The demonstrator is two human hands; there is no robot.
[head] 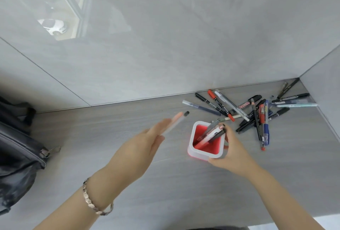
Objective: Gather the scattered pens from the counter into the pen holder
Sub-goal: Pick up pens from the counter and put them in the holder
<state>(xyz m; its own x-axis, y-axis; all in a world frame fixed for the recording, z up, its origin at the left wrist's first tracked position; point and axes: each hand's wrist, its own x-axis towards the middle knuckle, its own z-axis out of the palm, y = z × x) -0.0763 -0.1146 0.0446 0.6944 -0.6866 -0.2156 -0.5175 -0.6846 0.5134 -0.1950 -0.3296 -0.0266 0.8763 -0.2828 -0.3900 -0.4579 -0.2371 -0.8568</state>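
A square white pen holder [193, 149] with a red inside stands on the grey counter, with a few pens leaning in it. My right hand [231, 150] grips its right side and front corner. My left hand [139, 145], left of the holder, holds a pale pink pen [175, 121] with a dark cap; the pen points up and to the right and looks blurred. Several pens and markers [257, 112] lie scattered in a heap behind and to the right of the holder, reaching into the back corner.
A dark bag [16, 149] with a zipper pull sits at the left edge of the counter. Glossy grey wall panels rise behind the counter and on the right [323, 86]. The counter's front edge [276, 222] runs at the lower right.
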